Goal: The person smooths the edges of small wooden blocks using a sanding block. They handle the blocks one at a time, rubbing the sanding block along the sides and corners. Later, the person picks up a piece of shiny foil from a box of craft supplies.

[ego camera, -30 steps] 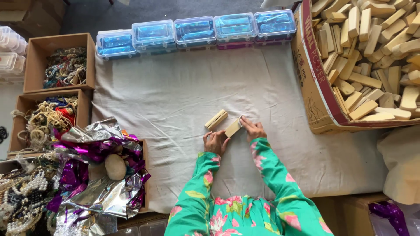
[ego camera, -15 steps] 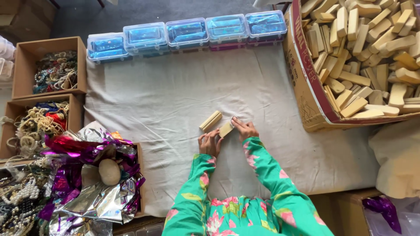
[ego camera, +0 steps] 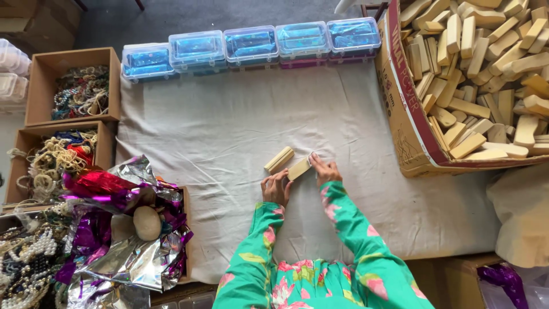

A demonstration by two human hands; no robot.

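We see both hands down on the cloth (ego camera: 229, 131), near its front edge, sharing one wooden block (ego camera: 299, 169). The left hand (ego camera: 277, 187) is curled at the block's lower left end, fingers closed against it; the right hand (ego camera: 323, 169) pinches the upper right end with its fingertips. The block lies tilted, flat on the cloth, between the two hands. Just beside it, up and to the left, a second wooden block (ego camera: 279, 159) lies at the same tilt, parallel; we cannot tell if the two touch. Both arms wear green flowered sleeves (ego camera: 354, 240). Along the cloth's far edge we count a row of five clear plastic boxes (ego camera: 251, 44) with blue contents, side by side. At the right edge, a big cardboard box (ego camera: 400, 109) is heaped with more wooden blocks (ego camera: 486, 68) of the same pale colour. Off the left edge sit open cardboard boxes of beads and cords (ego camera: 80, 91), and by the front left corner a crumpled pile of silver and purple foil (ego camera: 120, 229) with a round stone (ego camera: 147, 222) on it.
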